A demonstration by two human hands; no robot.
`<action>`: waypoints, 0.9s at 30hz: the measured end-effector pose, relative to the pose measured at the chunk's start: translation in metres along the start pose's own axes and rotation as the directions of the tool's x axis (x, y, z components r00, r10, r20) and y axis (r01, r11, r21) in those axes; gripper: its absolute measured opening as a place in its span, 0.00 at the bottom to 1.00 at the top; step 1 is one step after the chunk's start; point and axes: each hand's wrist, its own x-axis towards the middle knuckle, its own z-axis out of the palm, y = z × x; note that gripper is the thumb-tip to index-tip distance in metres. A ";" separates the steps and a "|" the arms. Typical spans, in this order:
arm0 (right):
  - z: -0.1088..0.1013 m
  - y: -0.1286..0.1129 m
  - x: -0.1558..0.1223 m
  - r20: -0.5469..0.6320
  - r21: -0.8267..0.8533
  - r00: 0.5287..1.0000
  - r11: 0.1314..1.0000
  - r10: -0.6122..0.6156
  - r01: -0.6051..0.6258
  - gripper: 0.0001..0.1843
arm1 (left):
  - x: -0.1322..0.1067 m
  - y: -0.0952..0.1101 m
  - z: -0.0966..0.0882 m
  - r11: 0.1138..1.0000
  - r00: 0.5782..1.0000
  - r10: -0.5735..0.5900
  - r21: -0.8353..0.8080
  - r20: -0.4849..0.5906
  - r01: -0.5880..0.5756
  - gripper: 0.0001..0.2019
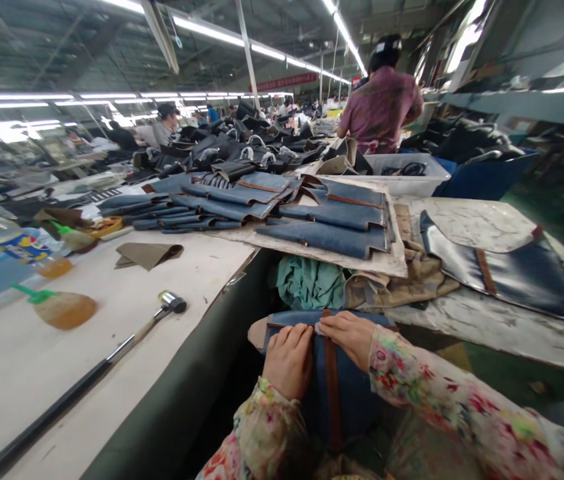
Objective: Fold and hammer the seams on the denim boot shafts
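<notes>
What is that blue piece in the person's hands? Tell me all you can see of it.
The blue piece looks like denim-toned leather or cloth, with a narrow brown strap running down its middle. It lies close before the person, lower than the table. The left hand curls over its top edge left of the strap, and the right hand grips that edge on the right. Floral sleeves hide its lower part.

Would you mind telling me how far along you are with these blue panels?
Done, it seems: a stack of blue panels with brown trim lies on the board ahead. In hand: one blue panel with a brown strip, on the lap, left hand and right hand holding its top edge. Left, probably: the dark panel to the right lies apart from the stack; how many more wait, I cannot tell.
</notes>
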 end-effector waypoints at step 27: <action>0.016 -0.037 0.091 0.133 0.048 0.990 0.998 -0.051 0.045 0.15 | -0.019 -0.046 -0.015 0.949 0.953 -0.302 0.083 -0.037 0.304 0.17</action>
